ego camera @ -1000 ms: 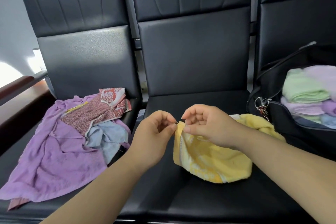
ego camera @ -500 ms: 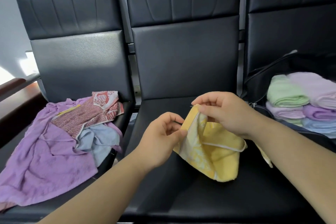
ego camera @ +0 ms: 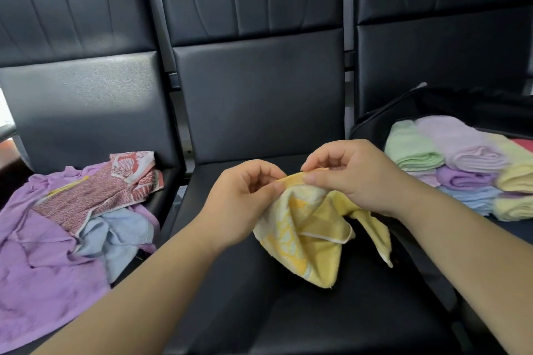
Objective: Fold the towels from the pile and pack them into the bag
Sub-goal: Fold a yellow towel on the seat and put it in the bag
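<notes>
Head camera: what are the hands doing?

Both are pinching. The left hand (ego camera: 245, 199) and the right hand (ego camera: 354, 176) each nip the top edge of the yellow towel (ego camera: 311, 233) between thumb and fingertips, close together.

And the towel itself?

It hangs crumpled below them, over the middle seat (ego camera: 317, 311).

Anything either side?

Well left of the left hand lies the loose pile (ego camera: 72, 225) — purple, blue, red-patterned. Just right of the right hand sits the black bag (ego camera: 372, 127), with folded towels (ego camera: 461, 164) stacked in it.
</notes>
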A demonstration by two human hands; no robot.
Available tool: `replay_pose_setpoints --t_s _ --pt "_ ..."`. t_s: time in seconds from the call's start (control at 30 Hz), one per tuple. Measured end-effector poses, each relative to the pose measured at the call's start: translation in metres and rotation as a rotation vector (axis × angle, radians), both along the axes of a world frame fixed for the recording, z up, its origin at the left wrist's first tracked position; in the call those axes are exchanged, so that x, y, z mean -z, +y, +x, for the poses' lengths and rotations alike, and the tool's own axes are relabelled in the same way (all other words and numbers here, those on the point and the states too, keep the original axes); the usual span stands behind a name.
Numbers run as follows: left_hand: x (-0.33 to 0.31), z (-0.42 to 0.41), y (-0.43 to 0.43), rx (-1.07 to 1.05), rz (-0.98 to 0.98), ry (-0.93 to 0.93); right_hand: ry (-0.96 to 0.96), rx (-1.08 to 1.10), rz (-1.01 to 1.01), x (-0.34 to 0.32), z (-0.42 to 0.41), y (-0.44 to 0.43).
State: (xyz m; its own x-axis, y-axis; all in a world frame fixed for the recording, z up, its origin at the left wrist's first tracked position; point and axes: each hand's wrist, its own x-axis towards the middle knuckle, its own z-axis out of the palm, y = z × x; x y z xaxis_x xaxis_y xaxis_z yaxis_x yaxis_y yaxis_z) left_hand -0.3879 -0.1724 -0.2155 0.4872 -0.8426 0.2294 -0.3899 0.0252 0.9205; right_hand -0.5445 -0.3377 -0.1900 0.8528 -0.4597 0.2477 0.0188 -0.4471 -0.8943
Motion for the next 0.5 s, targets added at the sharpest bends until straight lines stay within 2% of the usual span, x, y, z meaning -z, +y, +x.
replay_pose_setpoints --t_s 0.17,0.3,0.5 --pt "0.012 0.006 0.002 0.110 0.117 0.031 0.072 0.051 -0.068 0.004 -0.009 -0.020" --pt "0.007 0.014 0.004 0.044 0.091 -0.010 0.219 -0.075 -0.127 0.004 -0.010 -0.019" --pt "0.000 0.007 0.004 0.075 0.079 -0.043 0.208 -0.144 -0.138 0.009 0.001 -0.006"
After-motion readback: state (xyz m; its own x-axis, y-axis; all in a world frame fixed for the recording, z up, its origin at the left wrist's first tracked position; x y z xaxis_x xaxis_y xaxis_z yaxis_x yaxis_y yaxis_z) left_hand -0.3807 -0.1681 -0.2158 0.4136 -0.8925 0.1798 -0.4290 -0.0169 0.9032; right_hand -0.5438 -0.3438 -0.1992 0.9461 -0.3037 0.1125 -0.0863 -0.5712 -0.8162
